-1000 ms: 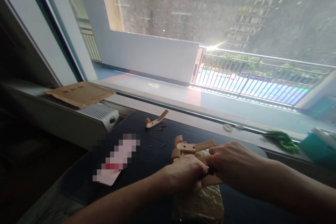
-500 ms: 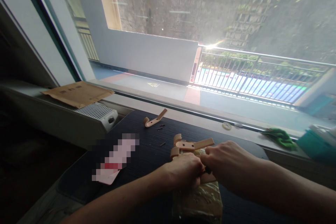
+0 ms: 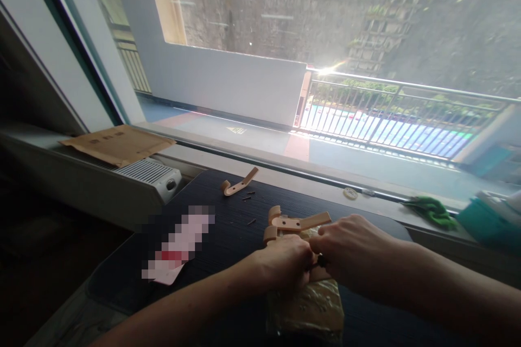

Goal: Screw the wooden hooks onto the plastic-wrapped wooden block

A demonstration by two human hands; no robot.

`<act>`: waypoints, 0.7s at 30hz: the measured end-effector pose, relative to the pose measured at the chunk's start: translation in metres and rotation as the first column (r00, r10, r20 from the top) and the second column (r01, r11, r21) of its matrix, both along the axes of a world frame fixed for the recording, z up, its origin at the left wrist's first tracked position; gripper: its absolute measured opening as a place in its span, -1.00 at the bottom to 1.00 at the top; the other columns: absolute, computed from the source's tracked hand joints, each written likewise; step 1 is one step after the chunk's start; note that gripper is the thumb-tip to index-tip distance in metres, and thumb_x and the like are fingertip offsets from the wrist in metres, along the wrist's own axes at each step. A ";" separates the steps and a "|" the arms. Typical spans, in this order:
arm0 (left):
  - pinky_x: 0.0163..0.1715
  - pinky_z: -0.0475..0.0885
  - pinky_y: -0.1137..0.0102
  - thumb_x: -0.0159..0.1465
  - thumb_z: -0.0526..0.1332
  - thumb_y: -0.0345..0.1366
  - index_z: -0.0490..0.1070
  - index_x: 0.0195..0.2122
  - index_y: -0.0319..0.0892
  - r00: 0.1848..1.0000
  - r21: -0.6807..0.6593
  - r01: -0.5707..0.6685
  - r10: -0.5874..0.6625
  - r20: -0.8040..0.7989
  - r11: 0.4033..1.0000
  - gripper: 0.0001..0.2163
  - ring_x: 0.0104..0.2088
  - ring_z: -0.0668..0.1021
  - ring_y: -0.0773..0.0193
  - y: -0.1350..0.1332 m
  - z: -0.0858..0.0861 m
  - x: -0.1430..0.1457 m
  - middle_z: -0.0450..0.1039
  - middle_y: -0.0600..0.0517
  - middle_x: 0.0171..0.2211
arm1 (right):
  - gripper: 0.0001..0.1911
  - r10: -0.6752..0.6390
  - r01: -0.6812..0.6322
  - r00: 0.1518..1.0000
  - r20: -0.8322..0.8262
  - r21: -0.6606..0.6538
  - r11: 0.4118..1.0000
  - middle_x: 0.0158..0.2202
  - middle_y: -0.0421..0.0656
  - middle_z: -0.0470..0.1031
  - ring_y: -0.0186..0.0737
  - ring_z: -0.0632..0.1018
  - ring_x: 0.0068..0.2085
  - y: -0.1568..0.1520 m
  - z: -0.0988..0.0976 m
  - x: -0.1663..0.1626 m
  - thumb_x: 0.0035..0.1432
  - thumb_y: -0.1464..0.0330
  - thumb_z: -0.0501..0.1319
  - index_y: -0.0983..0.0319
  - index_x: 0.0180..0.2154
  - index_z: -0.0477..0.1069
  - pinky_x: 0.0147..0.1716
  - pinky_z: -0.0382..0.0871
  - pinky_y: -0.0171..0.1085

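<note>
My left hand [image 3: 287, 263] is closed over a pale wooden hook [image 3: 271, 235], whose curled end pokes out beyond my knuckles. Close against it, my right hand [image 3: 345, 244] is closed on a thin dark tool [image 3: 321, 260]; only a short piece shows between the hands, so its kind is unclear. Behind them a second wooden hook [image 3: 299, 222] with two dark holes lies on a tan block wrapped in clear plastic [image 3: 307, 312]. My fingertips are mostly hidden.
Another wooden hook [image 3: 240, 183] lies farther back on the dark tabletop [image 3: 220, 238], with a few screws [image 3: 251, 222] nearby. A blurred pink packet [image 3: 175, 260] is at left. The sill holds a tape roll [image 3: 350, 193] and green cloth [image 3: 431, 212]; a brown envelope [image 3: 122, 143] lies left.
My right hand has turned slightly, and more of the dark tool shows between my hands. The left hand stays in place; the view has shifted a little.
</note>
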State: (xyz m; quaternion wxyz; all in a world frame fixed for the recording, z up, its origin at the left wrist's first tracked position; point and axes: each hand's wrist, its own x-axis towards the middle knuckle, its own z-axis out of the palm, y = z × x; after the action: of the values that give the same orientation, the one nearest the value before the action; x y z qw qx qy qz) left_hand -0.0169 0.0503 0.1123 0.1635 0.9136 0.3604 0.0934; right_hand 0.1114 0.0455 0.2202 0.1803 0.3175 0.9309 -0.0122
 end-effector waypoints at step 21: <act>-0.36 0.37 0.41 0.09 0.17 -0.43 0.43 -0.52 -0.22 0.998 -0.017 -0.040 0.041 0.056 0.999 -0.91 -0.40 0.52 0.21 -0.010 0.007 -0.004 0.51 -0.01 -0.43 | -0.81 -0.008 0.007 0.998 -0.056 -0.028 1.000 -0.52 -0.17 0.50 -0.36 0.41 -0.53 -0.001 -0.008 0.009 0.10 0.46 0.12 0.28 -0.51 0.44 -0.58 0.02 -0.33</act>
State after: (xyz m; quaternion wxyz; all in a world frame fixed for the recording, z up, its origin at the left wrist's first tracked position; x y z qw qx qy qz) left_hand -0.0209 0.0405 0.1195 0.1788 0.9018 0.3748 0.1196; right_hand 0.1202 0.0449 0.2125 0.1586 0.3178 0.9341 -0.0349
